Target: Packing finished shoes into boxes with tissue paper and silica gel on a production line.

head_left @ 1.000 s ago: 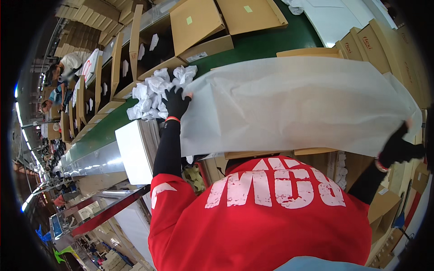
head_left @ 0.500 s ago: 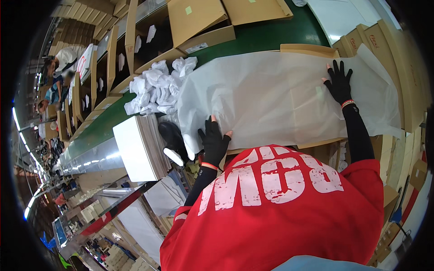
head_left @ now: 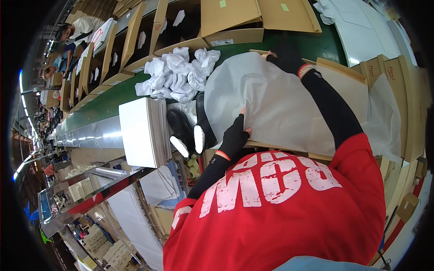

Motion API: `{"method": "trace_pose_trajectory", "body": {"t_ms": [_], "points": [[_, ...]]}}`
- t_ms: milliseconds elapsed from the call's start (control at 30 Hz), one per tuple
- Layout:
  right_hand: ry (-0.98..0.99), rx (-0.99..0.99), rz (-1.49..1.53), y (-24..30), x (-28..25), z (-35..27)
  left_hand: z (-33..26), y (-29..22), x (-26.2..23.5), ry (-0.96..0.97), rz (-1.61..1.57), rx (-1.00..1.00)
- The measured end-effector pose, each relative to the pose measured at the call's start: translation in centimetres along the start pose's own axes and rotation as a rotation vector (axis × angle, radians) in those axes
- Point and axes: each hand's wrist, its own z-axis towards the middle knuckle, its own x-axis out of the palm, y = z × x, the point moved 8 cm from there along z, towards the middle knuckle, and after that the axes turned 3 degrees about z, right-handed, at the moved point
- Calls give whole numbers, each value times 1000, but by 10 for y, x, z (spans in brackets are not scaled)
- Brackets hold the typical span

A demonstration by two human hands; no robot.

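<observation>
A wide sheet of thin white tissue paper (head_left: pixel 280 106) lies over a shallow open cardboard box (head_left: pixel 339 70) and drapes past its right end. My left hand (head_left: pixel 236 135), in a black glove with bare fingertips, rests on the paper at the box's near left, thumb and forefinger apart beside a raised fold. My right hand (head_left: pixel 289 56), gloved alike, is at the box's far edge by the paper's border; its fingers are dark and smeared, so their grip is unclear. Left of the box lie two black boots (head_left: pixel 205 122) with white soles, one partly under the paper.
Crumpled white paper bundles (head_left: pixel 176 74) lie on the green belt (head_left: pixel 312 43) at the far left. A stack of white sheets (head_left: pixel 142 133) stands left of the boots. Open cartons (head_left: pixel 235 34) line the far side. Closed boxes (head_left: pixel 402 99) stand at the right. People (head_left: pixel 83 27) work far left.
My right hand has gone from the paper's right part to the far edge, further left. My left hand has shifted right. The paper's left edge has drawn right, showing more of the boots.
</observation>
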Motion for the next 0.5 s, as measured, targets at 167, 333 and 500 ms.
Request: {"method": "trace_pose_trajectory", "body": {"t_ms": [167,333,500], "points": [[-229,-45,58,8,24,43,-2,8,5,153,-26,-116],[-308,-314,160,55,-21,-13,-6,19,7,209,-33,-166],[358,-67,-133,6,47,-120,-2,21,10,173,-109,-97]]}}
